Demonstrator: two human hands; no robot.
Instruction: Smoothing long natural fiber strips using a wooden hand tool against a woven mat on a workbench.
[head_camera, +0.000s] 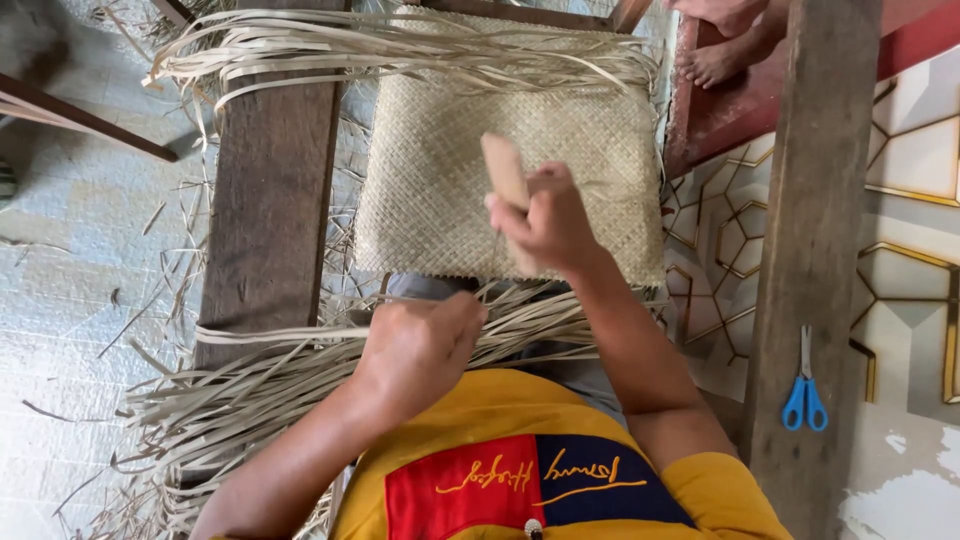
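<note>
A woven mat of pale straw strips (440, 170) lies across two wooden beams in front of me. My right hand (545, 222) is closed around a flat wooden stick (505, 170), held upright over the mat's near edge. My left hand (420, 345) is closed on loose straw strips (530, 320) that trail from the mat's near edge towards my lap. More loose strips (400, 45) fan out from the mat's far edge.
A dark wooden beam (270, 200) runs on the left, another (810, 230) on the right. Blue-handled scissors (804, 395) lie on the right beam. Another person's bare foot (715, 60) rests on a red bench at the top right. Straw scraps litter the floor at left.
</note>
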